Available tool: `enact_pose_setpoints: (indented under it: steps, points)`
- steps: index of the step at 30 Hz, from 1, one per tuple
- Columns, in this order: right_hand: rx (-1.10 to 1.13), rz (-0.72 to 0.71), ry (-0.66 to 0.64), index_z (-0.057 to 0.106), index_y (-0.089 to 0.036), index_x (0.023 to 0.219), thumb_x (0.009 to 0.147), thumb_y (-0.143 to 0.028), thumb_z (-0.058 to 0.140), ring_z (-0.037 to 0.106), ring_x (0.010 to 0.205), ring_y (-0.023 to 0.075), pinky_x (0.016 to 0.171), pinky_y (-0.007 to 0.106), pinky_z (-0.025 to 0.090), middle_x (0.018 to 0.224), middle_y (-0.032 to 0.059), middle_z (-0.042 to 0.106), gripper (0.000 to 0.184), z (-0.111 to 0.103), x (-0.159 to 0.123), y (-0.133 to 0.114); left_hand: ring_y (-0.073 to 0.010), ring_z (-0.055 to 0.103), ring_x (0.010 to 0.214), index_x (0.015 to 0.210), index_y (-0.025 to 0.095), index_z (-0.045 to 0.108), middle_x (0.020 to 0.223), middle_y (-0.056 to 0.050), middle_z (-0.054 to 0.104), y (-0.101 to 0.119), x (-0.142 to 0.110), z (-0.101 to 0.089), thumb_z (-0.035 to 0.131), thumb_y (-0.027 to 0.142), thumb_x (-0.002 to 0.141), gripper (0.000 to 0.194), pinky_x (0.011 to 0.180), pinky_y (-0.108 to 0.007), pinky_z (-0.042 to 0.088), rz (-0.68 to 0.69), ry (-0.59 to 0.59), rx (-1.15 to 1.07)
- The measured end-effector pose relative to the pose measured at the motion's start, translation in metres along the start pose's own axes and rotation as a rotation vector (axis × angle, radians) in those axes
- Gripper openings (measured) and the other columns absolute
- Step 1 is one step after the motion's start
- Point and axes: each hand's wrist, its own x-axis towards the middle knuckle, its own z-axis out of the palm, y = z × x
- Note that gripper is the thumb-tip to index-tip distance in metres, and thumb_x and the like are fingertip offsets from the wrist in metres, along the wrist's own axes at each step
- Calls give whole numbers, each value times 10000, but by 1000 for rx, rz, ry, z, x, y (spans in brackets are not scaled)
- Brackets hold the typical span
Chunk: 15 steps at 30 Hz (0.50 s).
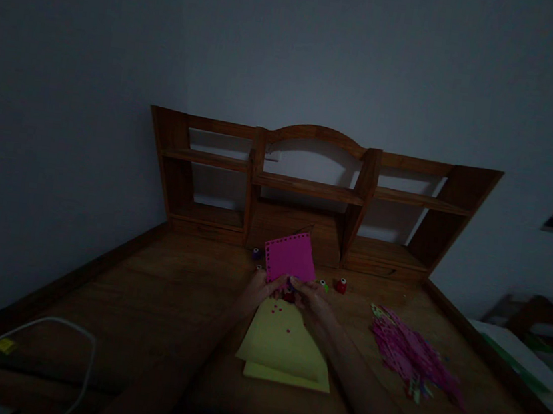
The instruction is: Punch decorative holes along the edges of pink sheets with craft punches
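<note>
A magenta paper sheet [290, 256] with a row of punched holes along its top and left edges is held upright above the desk. My left hand [259, 289] pinches its lower edge from the left. My right hand [310, 295] grips the lower edge from the right. A small red object [288, 296] sits between the two hands, partly hidden. Under the hands lie yellow paper sheets [283, 352] dotted with small magenta punched bits.
Small craft punches stand behind the hands: a purple one [255, 253], a green one [323, 284], a red one [341, 285]. A heap of pink paper strips [409, 354] lies right. A wooden hutch [309, 191] backs the desk [142, 311]; a white cable [58, 341] lies left.
</note>
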Motion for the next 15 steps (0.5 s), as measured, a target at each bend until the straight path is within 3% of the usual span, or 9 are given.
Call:
enact_pose_setpoints:
  steps: [5, 15]
  points:
    - [55, 11, 5, 699, -162, 719, 574, -388, 869, 499, 538, 99, 500, 229, 347, 659, 14, 644, 318, 1, 2, 10, -132, 513, 482, 679, 140, 641, 576, -41, 615, -8, 4, -1, 664, 527, 779, 401, 488, -242, 378, -30, 100, 3]
    - [23, 22, -45, 729, -179, 782, 575, -361, 874, 502, 549, 96, 525, 227, 376, 679, 3, 645, 311, 1, 4, 13, -138, 515, 470, 610, 149, 604, 536, -27, 593, -10, 6, -6, 645, 554, 783, 442, 491, -243, 372, -18, 160, 40]
